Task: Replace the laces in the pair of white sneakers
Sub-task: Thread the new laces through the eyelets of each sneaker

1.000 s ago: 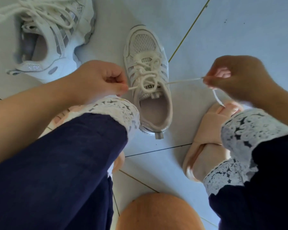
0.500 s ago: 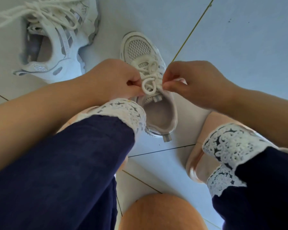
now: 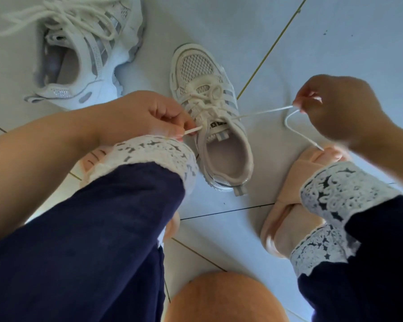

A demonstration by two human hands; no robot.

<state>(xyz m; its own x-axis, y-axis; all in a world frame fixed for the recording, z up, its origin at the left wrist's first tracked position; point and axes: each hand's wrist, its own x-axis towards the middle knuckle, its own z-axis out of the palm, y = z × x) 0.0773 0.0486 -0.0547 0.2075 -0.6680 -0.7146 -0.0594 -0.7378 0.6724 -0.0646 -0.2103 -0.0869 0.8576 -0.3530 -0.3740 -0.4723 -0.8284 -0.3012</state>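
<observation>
While both ends are held: small white sneaker (image 3: 219, 135), centre of the frame, upright on the tiled floor (image 3: 335, 31), toe toward the top, touched by neither hand.
Lace (image 3: 263, 112): cream, threaded through the small sneaker's eyelets; one strand runs taut to the right, and a slack loop (image 3: 215, 92) lies over the vamp.
Left hand (image 3: 147, 115): left of centre, fingers curled, thumb and forefinger pinching the short lace tip (image 3: 192, 130) just beside the shoe's collar.
Right hand (image 3: 340, 110): right of the frame, fingertips pinching the taut strand; the spare tail (image 3: 298, 133) hangs down toward the pink sandal (image 3: 286, 205).
Second sneaker (image 3: 91, 54): upper left, tipped on its side, its laces loose and trailing.
Risk, short end: little lace shows at the left, so a harder pull from the right would probably drag the tip back through its eyelet.
Risk, shoe: nothing pins it down, so uneven tension may slide or tip it on the smooth tile.
Risk, loop: tightening could cinch the slack loop into a snag.
Risk, tail: it hangs near the sandalled foot and could catch there.
</observation>
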